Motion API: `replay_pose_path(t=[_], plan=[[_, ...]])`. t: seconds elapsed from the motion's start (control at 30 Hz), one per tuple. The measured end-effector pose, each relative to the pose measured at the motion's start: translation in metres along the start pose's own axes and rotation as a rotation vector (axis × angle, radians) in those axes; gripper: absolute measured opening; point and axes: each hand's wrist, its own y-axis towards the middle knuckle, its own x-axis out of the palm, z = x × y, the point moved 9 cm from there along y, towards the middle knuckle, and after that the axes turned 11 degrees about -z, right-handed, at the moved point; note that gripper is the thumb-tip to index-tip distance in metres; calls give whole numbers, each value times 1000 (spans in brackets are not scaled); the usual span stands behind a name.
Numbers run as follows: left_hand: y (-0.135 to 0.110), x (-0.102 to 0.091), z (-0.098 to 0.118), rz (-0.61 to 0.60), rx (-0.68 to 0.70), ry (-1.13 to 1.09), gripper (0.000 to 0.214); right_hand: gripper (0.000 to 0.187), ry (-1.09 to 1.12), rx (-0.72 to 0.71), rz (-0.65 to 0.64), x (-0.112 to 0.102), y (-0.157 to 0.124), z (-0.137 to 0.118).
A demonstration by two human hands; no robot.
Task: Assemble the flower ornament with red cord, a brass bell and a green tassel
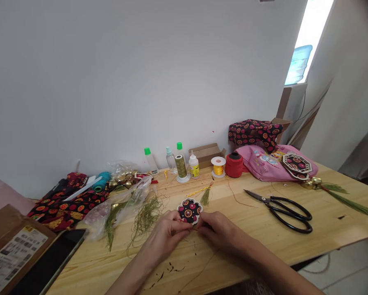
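Observation:
A small scalloped pendant [189,212] with a pale rim and dark, flower-patterned fabric is held between my two hands above the table. My left hand [171,230] is closed at its lower left edge, thumb and forefinger pinched together. On the other side, my right hand [216,230] grips the lower right edge with bent fingers. A bit of red thread [195,230] shows between the fingertips; its exact path is hidden. Just behind the pendant lies a yellow cord [199,191] joined to a small green tassel [205,196].
Black-handled scissors [290,211] lie to the right. Behind stand a glue bottle [194,167], an olive thread spool [180,167], a yellow cord spool [218,168] and a red thread cone [234,166]. Loose green threads [147,213], a tablet [53,262] and a cardboard box [14,246] occupy the left.

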Motion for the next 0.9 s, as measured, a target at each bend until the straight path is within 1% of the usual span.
replay_pose_path(t=[0.1,0.2,0.33,0.43,0.5,0.53,0.6,0.7,0.77,0.83,0.9], plan=[[1,-1,3,16,15,160,13,11,-7,15,-3,0,0,-1],[1,-3,1,28,-32,152,17,12,-11,18,-4,-1,0,-2],[-4,-8,-15,141,-165,-21,26,15,-49,29,-22,1,1,-2],[-7,-4,-31,219,-236,-282,23,13,-100,43,-38,3,2,-3],[-8,2,-40,238,-271,-465,20,12,-139,51,-40,3,2,-3],[-7,4,-41,239,-280,-522,19,13,-158,54,-38,3,2,-3],[-6,5,-40,233,-280,-563,17,14,-193,56,-29,2,2,-3],[-5,2,-33,209,-258,-588,17,15,-224,57,-18,2,2,-1],[-2,1,-25,169,-204,-550,15,14,-226,54,-13,2,2,0],[0,1,-17,115,-134,-434,12,14,-217,56,-11,2,2,1],[2,3,-12,73,-91,-276,9,14,-199,67,-17,2,2,1]])
